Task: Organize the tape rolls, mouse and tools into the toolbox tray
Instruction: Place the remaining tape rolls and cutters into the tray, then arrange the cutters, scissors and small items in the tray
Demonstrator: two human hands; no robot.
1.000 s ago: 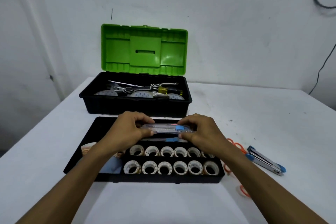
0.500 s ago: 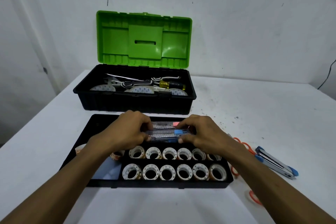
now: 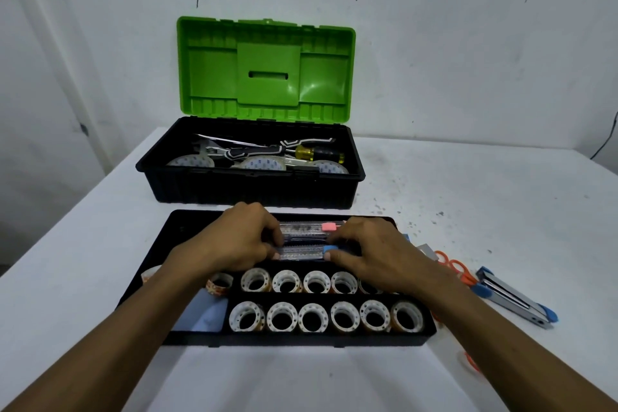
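A black toolbox tray (image 3: pixel 187 221) lies on the white table in front of me. Its two front rows hold several small clear tape rolls (image 3: pixel 312 317) standing on edge. In the tray's back compartment lie clear utility knives, one with a pink slider (image 3: pixel 329 227) and one with a blue slider (image 3: pixel 331 248). My left hand (image 3: pixel 234 244) pinches the left end of the blue-slider knife. My right hand (image 3: pixel 368 254) pinches its right end. A blue pad (image 3: pixel 204 314) and a brownish tape roll (image 3: pixel 219 284) sit in the tray's left compartment.
Behind the tray stands the black toolbox (image 3: pixel 254 187) with its green lid (image 3: pixel 267 70) open, holding large tape rolls, pliers and a yellow-handled screwdriver (image 3: pixel 317 154). Right of the tray lie orange-handled scissors (image 3: pixel 454 269), a blue-and-metal stapler (image 3: pixel 515 299) and an orange band (image 3: pixel 471 361).
Both hands have lowered the blue-slider knife from above the tray into the back compartment, in front of the pink-slider knife. The camera has moved a little closer.
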